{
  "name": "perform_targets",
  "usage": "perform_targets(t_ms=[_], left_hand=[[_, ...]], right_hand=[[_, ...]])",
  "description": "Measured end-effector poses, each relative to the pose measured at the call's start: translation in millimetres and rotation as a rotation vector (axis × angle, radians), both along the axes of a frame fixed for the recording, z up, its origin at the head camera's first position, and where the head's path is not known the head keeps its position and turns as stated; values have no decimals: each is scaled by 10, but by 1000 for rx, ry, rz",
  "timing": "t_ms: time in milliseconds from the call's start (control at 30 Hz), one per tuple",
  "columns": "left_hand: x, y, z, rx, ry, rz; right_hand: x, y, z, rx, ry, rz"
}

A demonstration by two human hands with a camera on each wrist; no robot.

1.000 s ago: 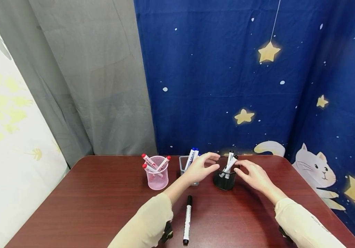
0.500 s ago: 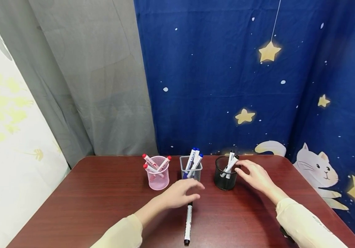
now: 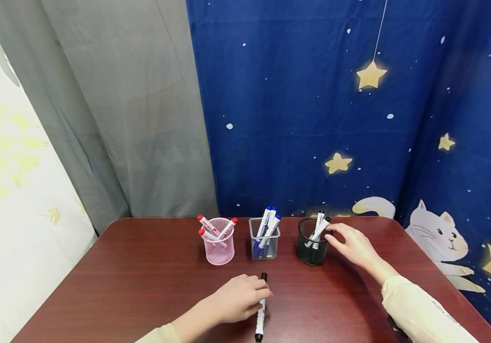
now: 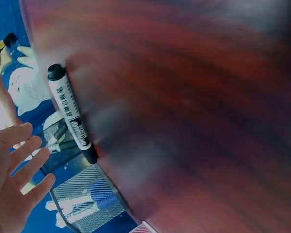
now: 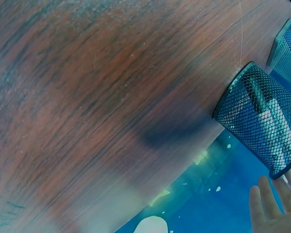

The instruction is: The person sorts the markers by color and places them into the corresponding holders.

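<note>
A white whiteboard marker with black ends lies on the table in front of the middle cup. My left hand is over its middle from the left; in the left wrist view the fingers are loosely extended, apart from the marker. Far right in the row stands a black mesh pen cup, with black-capped markers leaning inside. At this cup's right rim is my right hand, fingers loosely bent. In the right wrist view its fingertips are by the rim; firm contact is unclear.
Left of the black cup stand a square grey mesh cup holding blue-capped markers and a round pink mesh cup with red-capped markers. The brown table ends at curtains behind.
From beside the black cup, my left hand has moved down and left to the lying marker, uncovering the grey cup. My right hand has stayed at the black cup.
</note>
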State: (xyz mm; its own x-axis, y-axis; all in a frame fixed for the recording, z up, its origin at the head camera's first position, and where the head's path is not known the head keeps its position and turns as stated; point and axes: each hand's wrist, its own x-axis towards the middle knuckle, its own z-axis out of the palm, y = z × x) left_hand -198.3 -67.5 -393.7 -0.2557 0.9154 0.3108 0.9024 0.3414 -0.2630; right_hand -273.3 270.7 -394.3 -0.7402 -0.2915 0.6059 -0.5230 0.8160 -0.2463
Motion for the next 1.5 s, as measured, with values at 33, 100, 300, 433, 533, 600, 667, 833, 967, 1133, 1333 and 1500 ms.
perform_targets(t_ms=[33, 100, 300, 433, 533, 600, 667, 833, 967, 1133, 1333, 1500], left_hand=[[17, -14, -16, -18, 47, 1], [41, -45, -48, -47, 124, 1], [52, -146, -175, -55, 182, -8], [48, -177, -236, -22, 186, -26], [45, -177, -262, -9, 196, -37], [40, -171, -273, -10, 203, -43], [35, -163, -283, -20, 203, -53], [39, -156, -300, -82, 197, -61], [64, -165, -305, -156, 212, -40], [77, -158, -323, -158, 238, -47], [57, -157, -365, -122, 272, -56], [36, -152, -391, -94, 282, -57]], right_hand=[[-3, -1, -1, -2, 1, -1], [-4, -3, 1, -3, 5, 2], [-2, -11, 8, -7, 9, 5], [9, -9, 4, -12, 7, 2], [13, 0, 2, -15, 11, 0], [12, 4, 4, -14, 11, -1], [11, 5, 2, -14, 10, -2], [14, -5, -4, -12, 8, 3], [13, -10, -6, -11, 13, 4], [17, -12, -16, -17, 15, 8], [5, -4, -19, -11, 30, 10], [4, -5, -19, -13, 23, 6]])
